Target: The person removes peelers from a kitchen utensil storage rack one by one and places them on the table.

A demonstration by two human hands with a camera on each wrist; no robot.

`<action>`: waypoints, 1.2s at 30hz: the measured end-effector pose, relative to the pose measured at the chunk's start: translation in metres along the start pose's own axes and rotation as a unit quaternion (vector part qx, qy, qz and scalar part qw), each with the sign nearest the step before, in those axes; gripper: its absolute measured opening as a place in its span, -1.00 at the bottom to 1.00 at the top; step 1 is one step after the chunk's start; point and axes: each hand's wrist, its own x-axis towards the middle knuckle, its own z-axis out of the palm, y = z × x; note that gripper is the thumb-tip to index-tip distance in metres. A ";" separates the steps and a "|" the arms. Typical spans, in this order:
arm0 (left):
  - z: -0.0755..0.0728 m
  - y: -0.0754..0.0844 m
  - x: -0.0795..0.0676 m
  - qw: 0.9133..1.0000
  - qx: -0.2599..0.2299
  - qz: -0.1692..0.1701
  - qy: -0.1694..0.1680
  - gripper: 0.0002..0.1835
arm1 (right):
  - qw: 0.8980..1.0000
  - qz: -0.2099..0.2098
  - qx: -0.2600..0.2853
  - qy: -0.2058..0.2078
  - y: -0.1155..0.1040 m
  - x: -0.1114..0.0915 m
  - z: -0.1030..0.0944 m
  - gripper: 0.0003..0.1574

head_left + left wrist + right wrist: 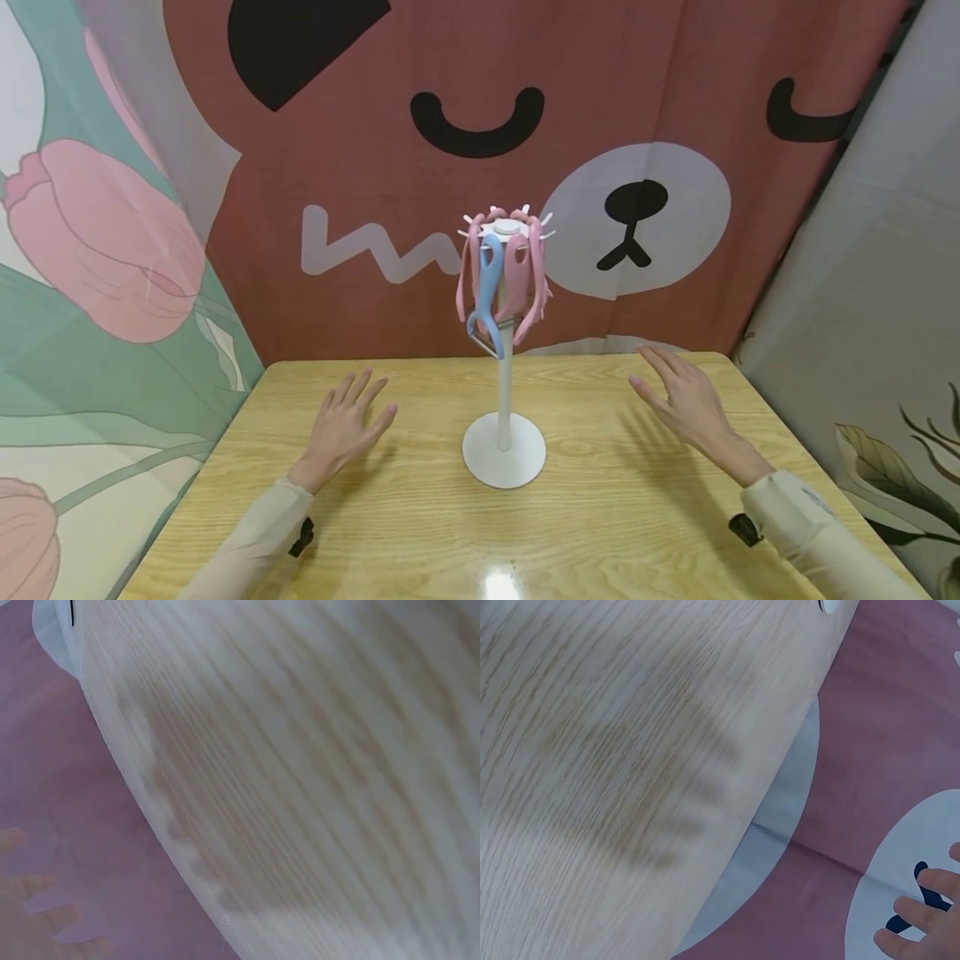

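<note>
A white stand (506, 392) with a round base stands upright mid-table in the head view. From its spoked top hang a blue peeler (489, 279) with a Y-shaped head and several pink utensils (517, 275), partly hidden behind one another. To the left of the stand, my left hand (347, 429) hovers over the table, fingers spread, holding nothing. My right hand (690, 407) is raised on the other side, fingers extended, also holding nothing. Fingertips of the left hand (41, 919) and the right hand (926, 919) show at the lower corners of the wrist views.
The wooden table (600, 492) ends at a back edge against a red-brown curtain (337, 150) with a bear face. A floral curtain (112, 250) hangs on the left and a grey one (862, 275) on the right.
</note>
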 end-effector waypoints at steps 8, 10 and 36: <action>0.003 0.000 0.000 1.000 -0.008 0.001 0.003 -0.28 | 1.000 0.007 0.013 0.011 -0.002 0.003 -0.002 -0.28; 0.003 0.001 0.001 1.000 -0.011 0.001 0.005 -0.28 | 1.000 0.008 0.017 0.014 -0.003 0.004 -0.003 -0.27; 0.006 0.011 0.005 0.998 -0.063 -0.010 0.017 -0.33 | 0.997 -0.006 0.049 0.064 -0.016 0.014 -0.012 -0.22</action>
